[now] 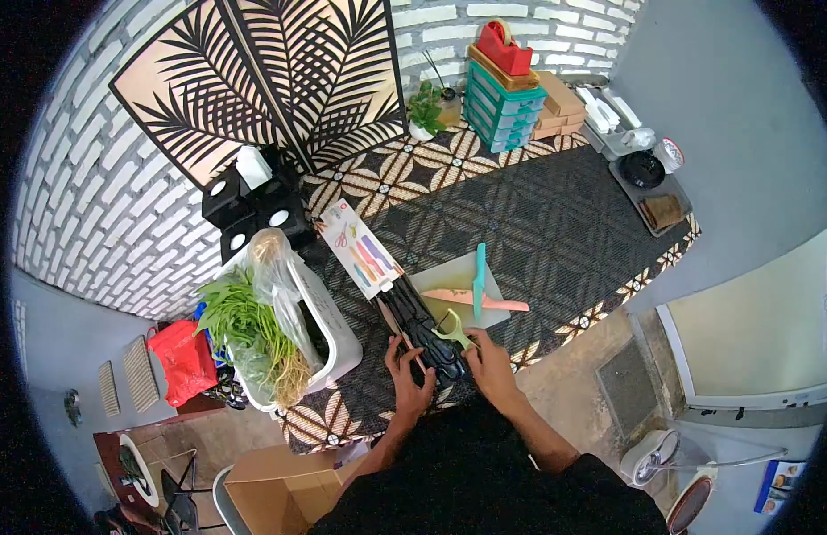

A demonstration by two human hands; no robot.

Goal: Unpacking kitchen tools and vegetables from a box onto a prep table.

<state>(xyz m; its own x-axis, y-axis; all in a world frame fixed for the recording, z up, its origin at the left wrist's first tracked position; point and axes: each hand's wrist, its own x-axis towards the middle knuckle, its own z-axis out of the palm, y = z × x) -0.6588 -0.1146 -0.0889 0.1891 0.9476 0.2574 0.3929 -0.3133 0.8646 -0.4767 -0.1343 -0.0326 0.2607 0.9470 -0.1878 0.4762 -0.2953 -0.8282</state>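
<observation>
A light green Y-shaped peeler (455,331) is held by its handle in my right hand (492,366), over the right edge of a black moulded plastic tray (423,334). My left hand (411,382) steadies the tray's near left side, thumb and fingers spread around its edge. At the tray's far end lies a white packaging card (360,247) with pictures of knives, scissors and a peeler. To the right, a pink knife (510,304) rests on a pale translucent cutting board (430,281). A turquoise knife (480,274) lies across it.
Left of the tray stands a white plastic bin (343,344) with leafy greens (243,307) and plastic bags. Black boxes (225,199), a teal drawer unit (500,110) and a grey tray (654,194) line the table's far side. An open cardboard box (280,478) sits below the near edge.
</observation>
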